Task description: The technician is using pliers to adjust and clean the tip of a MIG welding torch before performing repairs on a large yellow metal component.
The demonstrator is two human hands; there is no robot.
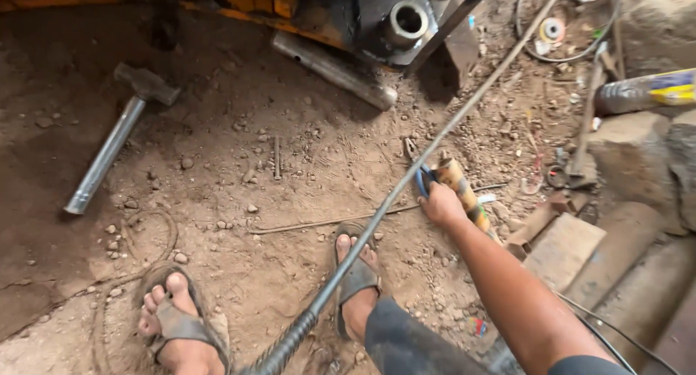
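Note:
My right hand reaches down to the dirt floor and is closed on a pair of blue-handled pliers. Their jaws point away from me. Right beside the hand lies a grimy yellow-brown cylinder, touching it. A long ribbed steel rod runs diagonally from the bottom centre to the top right and passes just left of the hand. My left hand is out of view. My sandalled feet stand on the dirt on either side of the rod.
A sledgehammer lies at the left. A steel pin and a dark machine part with a round bore sit at the top. Scrap metal, pipes, wire, a tube and small tools crowd the right.

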